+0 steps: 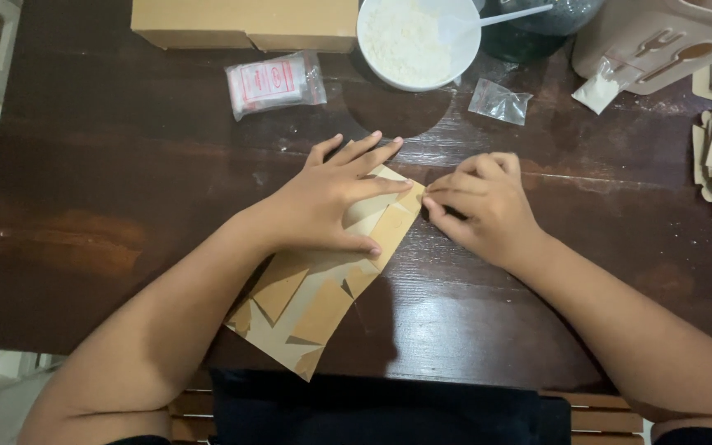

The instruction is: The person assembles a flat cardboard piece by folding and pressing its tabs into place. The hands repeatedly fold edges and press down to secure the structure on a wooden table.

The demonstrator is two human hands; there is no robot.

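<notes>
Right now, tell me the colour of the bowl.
White bowl, seen in the head view.

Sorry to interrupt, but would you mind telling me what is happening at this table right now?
A person is folding a flat brown kraft-paper cutout on a dark wooden table. The left hand lies spread on the paper, pinning it down, while the right hand pinches its upper right edge. Behind the hands are a white bowl of white powder with a white plastic spoon, a pack of small clear plastic bags and a tan cardboard box.
</notes>
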